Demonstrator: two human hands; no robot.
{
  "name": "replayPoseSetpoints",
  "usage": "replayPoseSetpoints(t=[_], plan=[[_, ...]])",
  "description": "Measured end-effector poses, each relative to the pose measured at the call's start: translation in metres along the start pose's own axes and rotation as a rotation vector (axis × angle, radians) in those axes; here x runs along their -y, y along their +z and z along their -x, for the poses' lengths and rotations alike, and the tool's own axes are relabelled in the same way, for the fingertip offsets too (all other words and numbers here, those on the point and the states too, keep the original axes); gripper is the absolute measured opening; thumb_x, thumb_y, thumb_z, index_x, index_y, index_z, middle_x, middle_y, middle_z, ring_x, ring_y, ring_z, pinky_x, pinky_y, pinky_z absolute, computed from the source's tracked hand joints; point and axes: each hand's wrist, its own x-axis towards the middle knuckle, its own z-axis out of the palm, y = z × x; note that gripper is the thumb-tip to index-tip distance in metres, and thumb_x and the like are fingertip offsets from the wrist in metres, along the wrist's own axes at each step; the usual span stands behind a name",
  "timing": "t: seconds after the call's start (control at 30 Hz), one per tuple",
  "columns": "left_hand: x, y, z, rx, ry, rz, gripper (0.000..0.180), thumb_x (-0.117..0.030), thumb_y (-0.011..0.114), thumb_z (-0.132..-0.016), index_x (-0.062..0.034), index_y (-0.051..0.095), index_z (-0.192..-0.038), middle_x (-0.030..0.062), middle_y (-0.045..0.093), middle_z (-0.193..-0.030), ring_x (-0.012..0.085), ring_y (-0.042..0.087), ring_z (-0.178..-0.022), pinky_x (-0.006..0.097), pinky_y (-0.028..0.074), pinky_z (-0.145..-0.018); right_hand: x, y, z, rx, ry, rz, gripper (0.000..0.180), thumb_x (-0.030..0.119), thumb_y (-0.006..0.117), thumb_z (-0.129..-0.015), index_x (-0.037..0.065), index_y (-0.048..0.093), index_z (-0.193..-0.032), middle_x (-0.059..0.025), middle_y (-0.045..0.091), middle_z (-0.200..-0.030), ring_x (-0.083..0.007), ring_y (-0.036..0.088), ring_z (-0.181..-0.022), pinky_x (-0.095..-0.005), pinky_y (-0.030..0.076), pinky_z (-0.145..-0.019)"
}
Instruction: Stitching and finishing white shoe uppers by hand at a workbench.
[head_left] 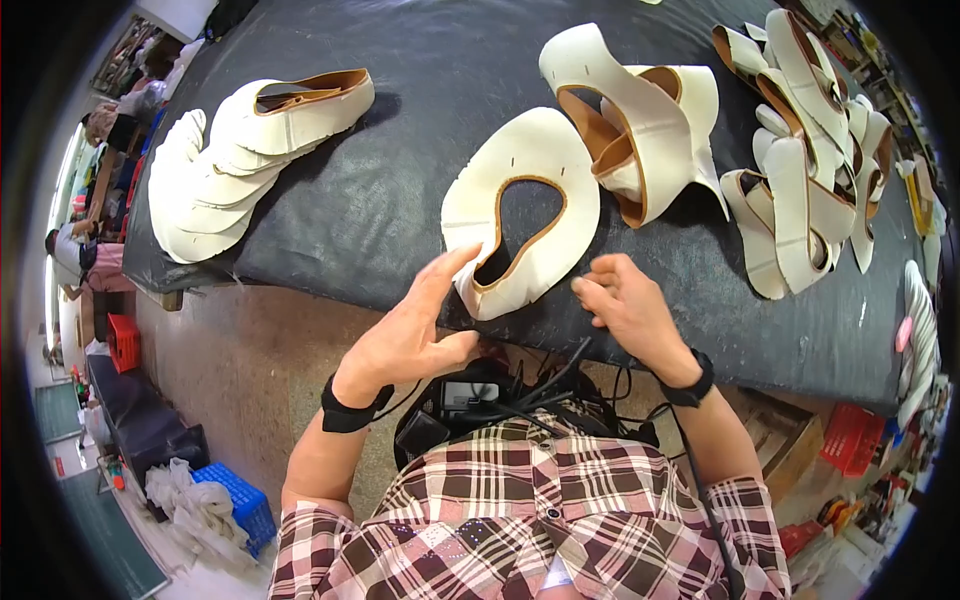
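Note:
A white shoe upper (545, 140) with a tan-edged oval opening lies on the black table, close to its front edge. My left hand (410, 330) is open, its fingers stretched out at the upper's lower left edge and its thumb apart. I cannot tell whether the fingertips touch the upper. Just right of the same upper, my right hand (630, 305) hovers with its fingers curled in toward the thumb and nothing visible in it. Two tangled white uppers with tan lining (660, 125) rest right behind it.
On the table's left sits a fanned stack of white uppers (225, 180). A loose heap of more uppers (800, 170) covers the right side. Below the table edge, dark cables (540, 400) hang at my waist. A blue crate (235, 505) stands on the floor at left.

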Motion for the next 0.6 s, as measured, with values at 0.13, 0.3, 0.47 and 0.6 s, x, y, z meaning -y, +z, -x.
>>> replayPoseSetpoints(t=[0.13,0.3,0.47,0.6], plan=[[-0.011,-0.006,-0.019,-0.014,0.165,-0.288,0.068,-0.018,0.075,-0.067,-0.007,0.043,-0.126,0.0119,0.048,-0.125,0.029,0.041,-0.122,0.039,0.028,-0.105,0.005,0.024,-0.022,-0.1,0.013,-0.14,0.044,0.026,0.065,-0.081,-0.009,0.052,-0.104,-0.014,0.063,-0.086,-0.0152,0.061,-0.066,-0.0204,0.047,-0.053],[0.001,-0.012,-0.017,-0.054,0.14,-0.276,0.04,-0.014,0.074,-0.07,-0.0029,0.057,-0.105,0.0102,0.06,-0.098,0.0264,0.059,-0.091,0.035,0.046,-0.081,0.01,0.032,-0.032,0.132,0.182,-0.667,0.016,0.016,0.061,-0.086,0.001,0.059,-0.091,-0.0003,0.058,-0.072,-0.0053,0.05,-0.053,-0.0166,0.037,-0.043],[0.006,-0.038,-0.002,-0.085,0.042,-0.135,0.05,-0.021,0.075,-0.071,-0.0023,0.055,-0.113,0.0144,0.062,-0.105,0.0263,0.058,-0.103,0.035,0.04,-0.095,0.07,0.03,-0.022,-0.011,-0.022,-1.036,0.02,0.02,0.049,-0.093,0.007,0.055,-0.107,-0.0014,0.06,-0.099,-0.0084,0.058,-0.082,-0.0214,0.047,-0.067],[0.001,-0.041,-0.005,-0.15,0.42,-0.301,0.04,-0.017,0.072,-0.075,0.0028,0.058,-0.106,0.0127,0.063,-0.107,0.0188,0.063,-0.091,0.042,0.031,-0.105,0.075,0.027,-0.028,0.174,-0.14,-1.141,0.029,0.024,0.043,-0.095,0.007,0.048,-0.117,-0.0042,0.057,-0.113,-0.0145,0.058,-0.097,-0.0327,0.05,-0.08]])
